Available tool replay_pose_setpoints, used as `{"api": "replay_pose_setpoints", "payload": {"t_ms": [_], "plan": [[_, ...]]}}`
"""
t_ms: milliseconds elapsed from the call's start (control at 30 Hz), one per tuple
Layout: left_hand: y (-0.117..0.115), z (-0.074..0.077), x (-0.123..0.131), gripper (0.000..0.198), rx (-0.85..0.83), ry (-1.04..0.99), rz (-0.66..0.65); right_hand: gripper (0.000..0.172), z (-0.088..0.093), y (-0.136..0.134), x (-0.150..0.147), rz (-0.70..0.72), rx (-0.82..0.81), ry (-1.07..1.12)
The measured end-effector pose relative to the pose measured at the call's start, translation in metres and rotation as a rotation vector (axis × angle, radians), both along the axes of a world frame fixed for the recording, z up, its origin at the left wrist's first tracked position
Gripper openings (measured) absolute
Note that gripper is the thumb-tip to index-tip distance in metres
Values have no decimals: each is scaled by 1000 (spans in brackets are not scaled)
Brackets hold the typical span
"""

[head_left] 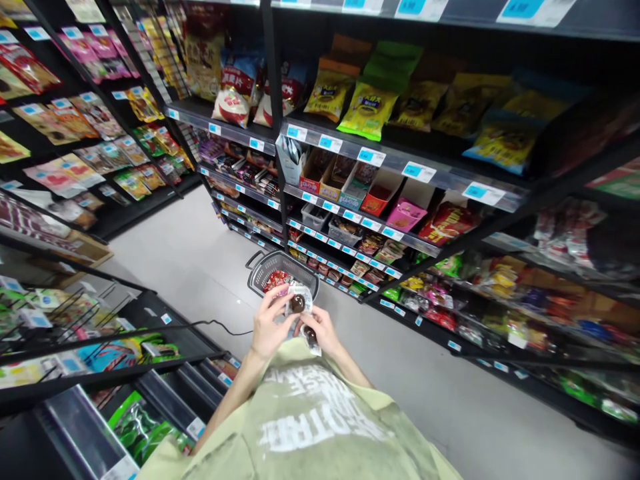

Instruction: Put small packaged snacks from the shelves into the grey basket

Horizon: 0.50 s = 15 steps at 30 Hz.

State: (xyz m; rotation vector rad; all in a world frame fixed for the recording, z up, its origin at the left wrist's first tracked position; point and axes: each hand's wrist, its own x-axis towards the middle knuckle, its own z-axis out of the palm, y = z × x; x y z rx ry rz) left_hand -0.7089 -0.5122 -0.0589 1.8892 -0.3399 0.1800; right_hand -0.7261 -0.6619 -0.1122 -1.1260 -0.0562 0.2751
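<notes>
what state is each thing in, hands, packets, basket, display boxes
Left hand, closed on upper packet
Right hand, closed on lower packet
Upper packet, held, sealed or opened unclear
Lower packet, held, sealed or opened unclear
Basket, open-topped, red packets inside
Display boxes, open, stocked

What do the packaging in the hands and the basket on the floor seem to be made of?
Packaging: probably thin plastic film, pale and glossy, partly see-through; bright glints and dark round contents showing suggest it, though a foil layer can't be excluded.
Basket: likely hard plastic, dark grey, low sheen; its even colour and rounded rim suggest moulding.
</notes>
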Motion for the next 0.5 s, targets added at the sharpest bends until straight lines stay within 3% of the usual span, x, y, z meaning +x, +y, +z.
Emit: {"api": "replay_pose_setpoints", "payload": {"t_ms": [200, 500], "plan": [[0, -5, 1, 43, 131, 22, -57, 33, -2, 1, 1, -22, -25, 21], [1, -17, 5, 38, 54, 132, -77, 38, -8, 3, 4, -39, -43, 73]]}}
